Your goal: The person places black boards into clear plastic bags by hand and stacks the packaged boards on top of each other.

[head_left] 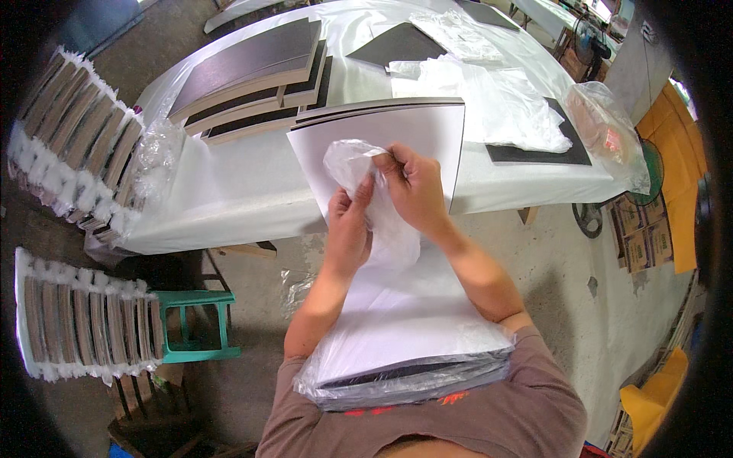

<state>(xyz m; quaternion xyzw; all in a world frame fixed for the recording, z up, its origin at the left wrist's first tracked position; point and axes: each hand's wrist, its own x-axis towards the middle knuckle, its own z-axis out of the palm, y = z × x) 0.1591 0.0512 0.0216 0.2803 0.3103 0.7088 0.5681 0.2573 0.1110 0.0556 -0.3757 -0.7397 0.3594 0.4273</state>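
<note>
Pinching crinkled clear plastic bag (pixel 366 191), both hands (pixel 382 206), flat white board (pixel 397 305)

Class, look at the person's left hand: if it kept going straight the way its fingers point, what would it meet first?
Probably the crumpled clear plastic bag that the left hand already pinches; depth is unclear.

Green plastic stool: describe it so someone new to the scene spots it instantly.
Start at the white-covered table and drop to the concrete floor on the person's left. There stands the small green plastic stool, beside a row of wrapped brown boards. It is the only green, open-framed, legged thing there; its neighbours are stacked flat boards.
</note>
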